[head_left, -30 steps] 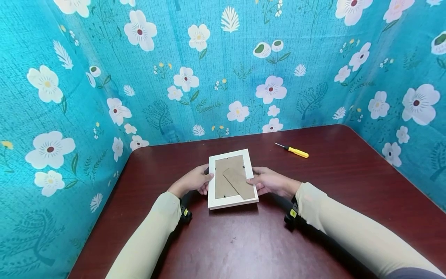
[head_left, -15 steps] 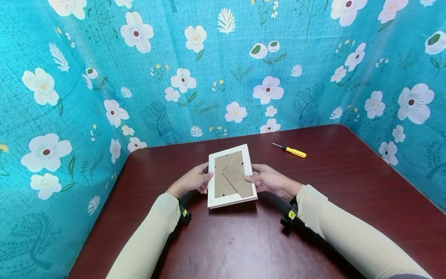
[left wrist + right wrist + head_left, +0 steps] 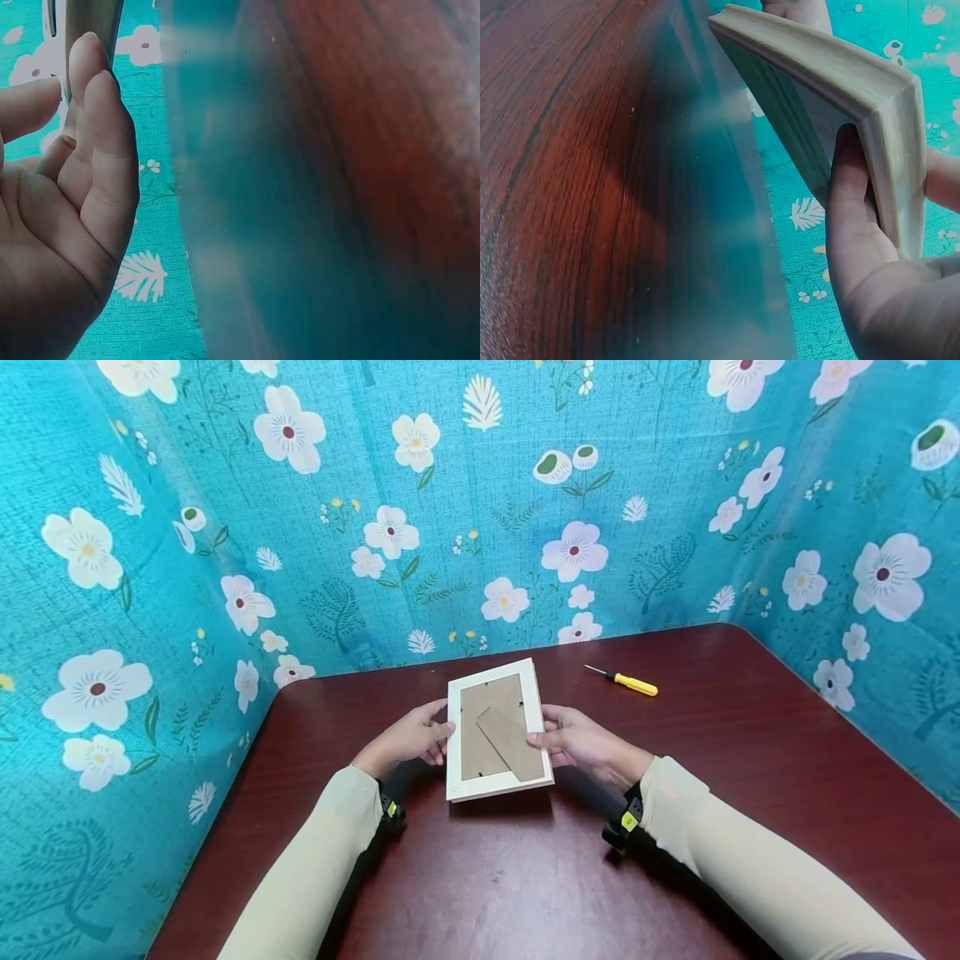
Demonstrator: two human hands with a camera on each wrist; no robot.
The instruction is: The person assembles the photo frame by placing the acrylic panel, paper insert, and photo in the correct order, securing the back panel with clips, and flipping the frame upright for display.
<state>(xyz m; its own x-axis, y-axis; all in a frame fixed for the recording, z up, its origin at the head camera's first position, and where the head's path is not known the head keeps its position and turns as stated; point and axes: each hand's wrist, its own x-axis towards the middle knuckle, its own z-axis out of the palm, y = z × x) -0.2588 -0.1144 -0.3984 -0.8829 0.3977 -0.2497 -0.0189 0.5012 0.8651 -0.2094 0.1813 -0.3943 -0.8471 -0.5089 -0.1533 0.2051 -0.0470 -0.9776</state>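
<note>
A white picture frame [image 3: 500, 731] is held up off the table, its brown backing board and slanted easel leg towards me. My left hand [image 3: 408, 737] grips its left edge, thumb on the back and fingers behind. On the right edge my right hand [image 3: 588, 742] pinches it the same way. The right wrist view shows the frame's edge [image 3: 817, 64] with fingers [image 3: 849, 202] under the front face. Only a corner of the frame [image 3: 91, 22] appears in the left wrist view, by the left fingertips.
A yellow-handled screwdriver [image 3: 633, 683] lies on the dark red-brown table [image 3: 480, 877] at the back right. A blue flowered cloth [image 3: 465, 527] hangs behind the table and along both sides.
Both hands have raised the picture frame slightly and tilted its back more towards me. The view has shifted a little; the screwdriver stays where it lay.
</note>
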